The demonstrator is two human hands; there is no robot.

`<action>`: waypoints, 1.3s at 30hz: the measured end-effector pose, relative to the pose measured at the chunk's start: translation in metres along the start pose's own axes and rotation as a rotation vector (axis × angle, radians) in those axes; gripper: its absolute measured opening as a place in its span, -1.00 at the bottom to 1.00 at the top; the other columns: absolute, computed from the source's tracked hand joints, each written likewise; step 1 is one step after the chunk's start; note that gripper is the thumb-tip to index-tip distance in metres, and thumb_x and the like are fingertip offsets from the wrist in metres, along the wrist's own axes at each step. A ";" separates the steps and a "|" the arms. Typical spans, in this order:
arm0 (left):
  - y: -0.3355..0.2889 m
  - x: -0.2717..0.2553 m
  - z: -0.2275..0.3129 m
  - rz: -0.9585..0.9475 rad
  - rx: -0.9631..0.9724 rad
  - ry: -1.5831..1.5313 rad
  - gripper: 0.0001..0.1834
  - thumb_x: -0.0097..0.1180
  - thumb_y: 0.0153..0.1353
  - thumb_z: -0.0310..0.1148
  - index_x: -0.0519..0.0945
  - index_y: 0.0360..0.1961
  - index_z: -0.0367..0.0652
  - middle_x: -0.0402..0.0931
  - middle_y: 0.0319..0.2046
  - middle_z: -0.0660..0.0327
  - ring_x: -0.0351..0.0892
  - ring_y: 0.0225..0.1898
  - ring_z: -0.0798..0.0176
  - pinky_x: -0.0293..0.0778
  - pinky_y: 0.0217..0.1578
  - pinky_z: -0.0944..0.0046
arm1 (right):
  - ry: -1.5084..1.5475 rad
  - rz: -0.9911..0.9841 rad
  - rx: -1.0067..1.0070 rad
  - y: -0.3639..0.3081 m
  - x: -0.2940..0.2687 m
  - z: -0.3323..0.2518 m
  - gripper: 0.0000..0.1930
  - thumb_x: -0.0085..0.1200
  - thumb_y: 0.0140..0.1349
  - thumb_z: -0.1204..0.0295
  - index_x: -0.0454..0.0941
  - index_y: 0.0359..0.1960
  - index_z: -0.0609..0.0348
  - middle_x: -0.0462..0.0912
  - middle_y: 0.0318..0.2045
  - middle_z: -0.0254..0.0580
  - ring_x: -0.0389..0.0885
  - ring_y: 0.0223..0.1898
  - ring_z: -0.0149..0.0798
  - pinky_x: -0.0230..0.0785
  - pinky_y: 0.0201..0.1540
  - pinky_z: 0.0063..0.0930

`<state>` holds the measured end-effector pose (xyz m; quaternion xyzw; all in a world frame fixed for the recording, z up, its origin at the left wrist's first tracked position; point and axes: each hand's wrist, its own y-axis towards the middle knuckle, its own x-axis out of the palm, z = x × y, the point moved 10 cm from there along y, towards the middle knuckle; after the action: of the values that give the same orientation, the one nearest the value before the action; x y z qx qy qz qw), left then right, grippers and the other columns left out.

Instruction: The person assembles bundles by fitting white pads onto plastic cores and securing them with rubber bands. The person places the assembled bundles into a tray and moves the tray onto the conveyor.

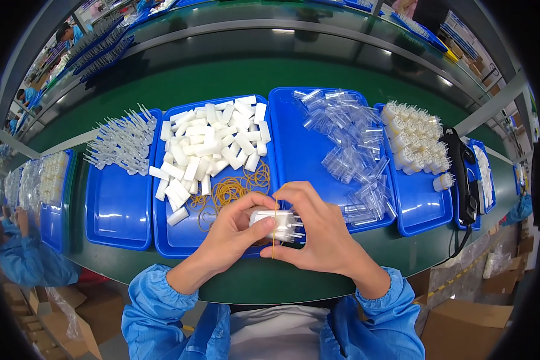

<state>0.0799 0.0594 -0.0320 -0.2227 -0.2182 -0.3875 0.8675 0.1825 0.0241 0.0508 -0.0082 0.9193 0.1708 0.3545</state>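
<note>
Head view: L hand (pixel 231 231) and R hand (pixel 321 231) both gripping white block bundle (pixel 274 223) w/ clear pieces, yellow rubber band (pixel 275 225) stretched round it, held over near edge of blue tray (pixel 177 240), loose rubber bands (pixel 237 189) and white blocks (pixel 213 144) in tray behind.

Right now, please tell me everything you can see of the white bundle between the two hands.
The white bundle is a small pack of white plastic-looking pieces with thin clear prongs pointing right. A yellow rubber band runs upright across it, stretched. The left hand grips its left end, and the right hand covers its right side. It is held above the near edge of a blue tray.
</note>
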 end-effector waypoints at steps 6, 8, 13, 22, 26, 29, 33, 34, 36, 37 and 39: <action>0.001 -0.008 0.023 -0.015 0.183 -0.137 -0.69 0.27 0.34 -0.40 0.49 0.04 -0.13 0.59 -0.01 0.12 0.62 0.02 0.23 0.54 0.07 0.19 | 0.094 0.006 0.126 -0.007 0.005 0.012 -0.68 0.33 0.21 0.24 0.51 -0.21 0.18 0.62 -0.35 -0.18 0.65 -0.35 -0.11 0.39 -0.33 -0.26; 0.000 -0.019 0.042 0.069 0.252 -0.158 -0.69 0.27 0.33 -0.42 0.49 0.04 -0.14 0.61 -0.03 0.11 0.63 0.02 0.22 0.53 0.07 0.17 | 0.185 -0.069 0.053 -0.008 0.009 0.004 -0.80 0.26 0.24 0.35 0.58 -0.23 0.19 0.67 -0.36 -0.18 0.66 -0.37 -0.17 0.32 -0.28 -0.28; 0.001 -0.045 0.053 0.326 0.347 -0.105 -0.71 0.28 0.33 -0.41 0.51 0.01 -0.15 0.64 -0.10 0.11 0.63 -0.03 0.23 0.53 -0.02 0.18 | 0.698 -0.275 -0.160 -0.013 0.010 -0.037 -0.74 0.05 0.24 0.66 0.75 -0.16 0.16 0.79 -0.28 -0.17 0.70 -0.34 -0.32 0.19 -0.17 -0.34; 0.000 0.030 -0.002 0.290 0.171 -0.333 -0.71 0.23 0.39 -0.25 0.48 0.03 -0.05 0.65 -0.15 0.14 0.68 -0.20 0.28 0.59 -0.31 0.33 | -0.403 0.366 -0.655 -0.059 -0.018 -0.093 -0.51 0.26 0.21 0.27 0.61 0.15 0.22 0.64 0.14 -0.03 0.68 0.12 -0.07 0.11 0.33 0.12; -0.007 0.051 0.027 0.286 0.447 -0.399 -0.71 0.15 0.45 -0.27 0.41 0.08 -0.09 0.60 -0.05 0.10 0.62 -0.02 0.23 0.56 0.02 0.20 | -0.413 0.536 -0.379 -0.045 -0.033 -0.077 0.23 0.24 0.05 -0.36 0.01 0.45 0.44 0.27 0.36 0.21 0.45 0.29 0.01 0.03 0.40 0.23; -0.012 0.047 0.050 0.280 0.723 -0.366 -0.70 0.20 0.41 -0.39 0.39 0.06 -0.15 0.56 0.01 0.05 0.58 0.06 0.19 0.50 0.12 0.16 | 0.161 0.617 -0.152 -0.044 -0.031 -0.047 0.22 0.23 0.06 -0.37 0.07 0.40 0.54 0.28 0.32 0.17 0.39 0.32 0.00 0.14 0.39 0.02; -0.027 0.041 0.069 0.298 0.929 0.056 -0.62 0.32 0.28 -0.50 0.42 0.03 -0.17 0.55 0.03 0.04 0.56 0.08 0.16 0.48 0.10 0.18 | 0.574 0.530 0.032 -0.040 -0.028 -0.029 0.06 0.38 0.12 -0.14 0.15 0.36 0.50 0.37 0.12 0.13 0.43 0.22 0.01 0.33 0.27 -0.20; -0.030 0.048 0.072 0.183 0.926 0.209 -0.64 0.34 0.25 -0.51 0.45 0.00 -0.18 0.56 0.03 0.02 0.56 0.08 0.14 0.48 0.10 0.17 | 0.552 0.518 -0.009 -0.038 -0.035 -0.033 -0.07 0.42 0.14 0.02 0.22 0.32 0.47 0.41 0.01 0.05 0.50 0.09 -0.07 0.39 0.17 -0.26; -0.034 0.053 0.070 0.056 0.882 0.418 -0.66 0.40 0.14 -0.55 0.56 -0.09 -0.21 0.59 0.00 0.03 0.59 0.05 0.13 0.51 0.06 0.19 | 0.513 0.429 0.070 -0.037 -0.036 -0.026 -0.14 0.42 0.15 0.09 0.26 0.28 0.45 0.43 -0.03 0.04 0.52 0.03 -0.10 0.41 0.11 -0.29; -0.036 0.051 0.074 0.047 0.880 0.416 -0.66 0.40 0.14 -0.55 0.56 -0.09 -0.21 0.59 0.00 0.03 0.59 0.05 0.13 0.51 0.06 0.19 | 0.458 0.344 0.144 -0.035 -0.032 -0.022 -0.21 0.42 0.16 0.16 0.30 0.24 0.43 0.45 -0.06 0.02 0.54 -0.04 -0.13 0.42 0.06 -0.31; -0.032 0.067 0.066 -0.088 0.791 0.734 -0.61 0.44 0.06 -0.57 0.59 -0.07 -0.23 0.61 -0.02 0.09 0.63 0.00 0.16 0.52 0.02 0.22 | 0.408 0.429 0.101 -0.036 -0.045 -0.024 -0.45 0.36 0.18 0.30 0.44 0.08 0.40 0.50 -0.21 -0.07 0.57 -0.19 -0.19 0.45 -0.10 -0.36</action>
<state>0.0821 0.0388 0.0647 0.2803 -0.0394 -0.3639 0.8874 0.2059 -0.0222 0.0858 0.1696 0.9596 0.1909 0.1184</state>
